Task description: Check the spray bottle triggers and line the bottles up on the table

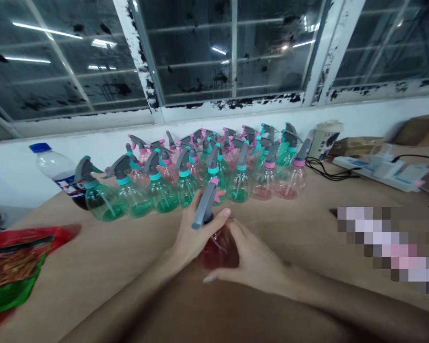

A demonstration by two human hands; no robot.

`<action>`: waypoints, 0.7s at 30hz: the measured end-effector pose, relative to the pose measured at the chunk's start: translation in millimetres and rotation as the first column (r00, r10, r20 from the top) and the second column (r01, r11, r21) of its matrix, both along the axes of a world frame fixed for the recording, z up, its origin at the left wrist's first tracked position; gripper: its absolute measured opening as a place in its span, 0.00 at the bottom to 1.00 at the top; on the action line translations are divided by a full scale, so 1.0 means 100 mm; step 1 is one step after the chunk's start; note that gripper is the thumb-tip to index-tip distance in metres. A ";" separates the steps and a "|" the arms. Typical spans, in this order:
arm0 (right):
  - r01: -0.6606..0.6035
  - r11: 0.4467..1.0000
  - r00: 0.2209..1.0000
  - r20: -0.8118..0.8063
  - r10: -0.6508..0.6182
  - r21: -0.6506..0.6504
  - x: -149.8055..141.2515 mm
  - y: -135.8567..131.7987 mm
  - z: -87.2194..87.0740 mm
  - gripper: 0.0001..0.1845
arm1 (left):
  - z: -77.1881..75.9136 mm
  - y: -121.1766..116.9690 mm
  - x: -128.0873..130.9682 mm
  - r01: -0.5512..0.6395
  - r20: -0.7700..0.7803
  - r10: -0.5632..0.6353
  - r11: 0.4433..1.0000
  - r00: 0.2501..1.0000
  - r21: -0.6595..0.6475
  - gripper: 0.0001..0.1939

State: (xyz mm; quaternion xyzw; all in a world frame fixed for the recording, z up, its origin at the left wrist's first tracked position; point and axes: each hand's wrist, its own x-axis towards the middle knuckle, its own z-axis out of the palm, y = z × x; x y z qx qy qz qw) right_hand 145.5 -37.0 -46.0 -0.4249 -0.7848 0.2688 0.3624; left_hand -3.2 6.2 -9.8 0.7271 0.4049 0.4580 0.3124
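Just in front of me stands a pink spray bottle [213, 251] with a grey and pink trigger head. My left hand [193, 233] is closed around its neck, just below the head, with the thumb across the near side. Curved around the lower right of the bottle's body is my right hand [253, 255], its thumb at the near side and its fingertips by the neck. Behind them, a green spray bottle [163, 194] is among several upright in the front row, with grey and teal heads. A pink spray bottle [289, 183] ends that row at the right.
More spray bottles crowd behind the front row. A cola bottle [59, 166] leans at the left, and a red and green snack bag [17, 267] lies nearer. At the right are a power strip [382, 174], black cable [331, 170] and pale cup [325, 138]. Windows rise behind.
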 end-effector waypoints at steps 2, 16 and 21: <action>0.052 0.999 0.999 -0.017 -0.052 0.013 -0.10 0.00 0.05 0.44 | 0.02 -0.02 0.01 0.016 0.030 -0.016 1.000 0.999 0.023 0.21; 0.396 0.909 0.883 0.217 -0.416 0.130 1.02 0.05 0.06 0.31 | -0.50 -0.10 0.09 0.166 -0.161 -0.148 0.981 0.976 0.103 0.29; 0.538 0.826 0.783 0.264 -0.564 0.168 1.76 0.23 -0.04 0.32 | -0.64 -0.04 0.07 0.070 -0.188 -0.054 0.995 0.981 0.078 0.20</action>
